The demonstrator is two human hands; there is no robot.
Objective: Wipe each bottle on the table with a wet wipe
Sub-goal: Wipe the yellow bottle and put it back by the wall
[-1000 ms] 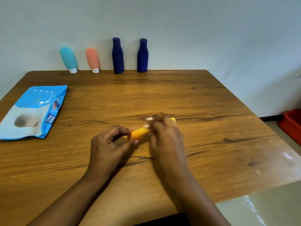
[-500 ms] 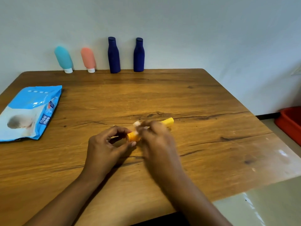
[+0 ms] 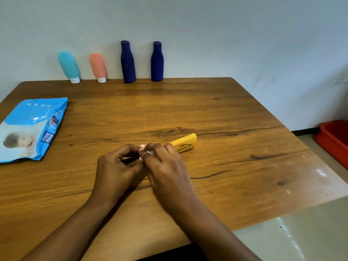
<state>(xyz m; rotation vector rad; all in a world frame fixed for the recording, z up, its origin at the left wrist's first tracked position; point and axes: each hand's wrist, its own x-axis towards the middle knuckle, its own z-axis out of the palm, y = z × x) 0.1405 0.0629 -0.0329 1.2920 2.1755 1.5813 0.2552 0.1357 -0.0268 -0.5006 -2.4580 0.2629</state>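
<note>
I count five containers on the brown wooden table [image 3: 235, 113]. Four stand along its far edge by the wall: one teal squeeze bottle [image 3: 68, 65] and one salmon squeeze bottle [image 3: 98, 65], both cap-down, and two dark blue plastic bottles [image 3: 128, 62] [image 3: 156, 62], upright. The fifth, a yellow plastic tube [image 3: 185, 145], lies at mid-table. My right hand [image 3: 165, 162] clamps one crumpled white wet wipe [image 3: 145, 149] around it. My left hand [image 3: 116, 166] curls at the tube's covered end; I cannot tell whether it grips. One blue wipes pack [image 3: 32, 129] lies far left. One red plastic tub [image 3: 333, 140] sits on the floor, right.
</note>
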